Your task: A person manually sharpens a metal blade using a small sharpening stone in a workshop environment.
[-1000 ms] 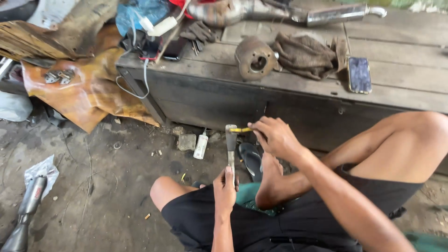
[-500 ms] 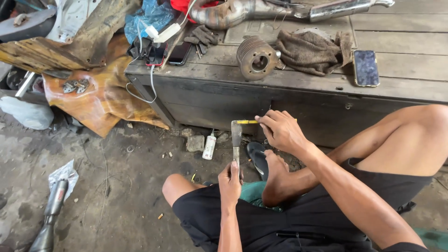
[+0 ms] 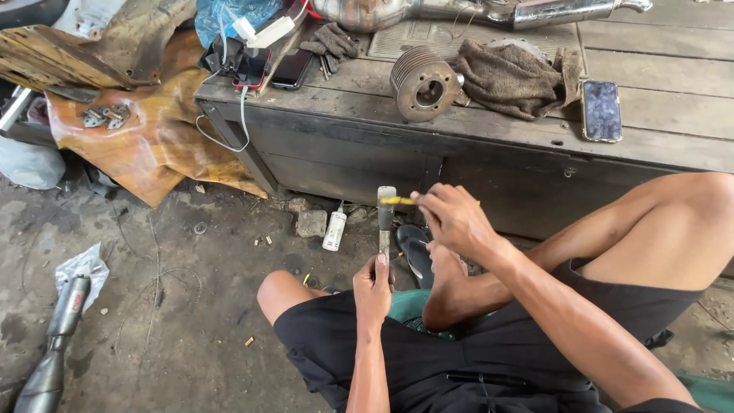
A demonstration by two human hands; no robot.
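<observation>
Setting: dirty concrete workshop floor, person sat on it w/ knees up, facing a low dark wooden bench
Left hand: clenched round the lower end of a slim metal part, held upright betw. the legs, just in front of the bench
Right hand: fingers pinched on a thin yellow-handled tool, laid crosswise, tip touching the part's top end
Sandal: dark, on floor right behind the part, by the foot
Small white bottle: upright on floor, just left of the part, next to a stone
Muffler: lay on floor far left, well apart, crumpled plastic by its top
Bench top: finned cylinder on its side, brown rag beside it, phone face up at right, two more phones + work gloves at left, exhaust pipe at the back
Rusty sheet metal: leaned left of bench, farthest back
Risk: part was only hand-held, no vice – tool tip could've skidded off the top & jabbed the left hand or bare leg; a hard push could've tipped the part & knocked the bottle
</observation>
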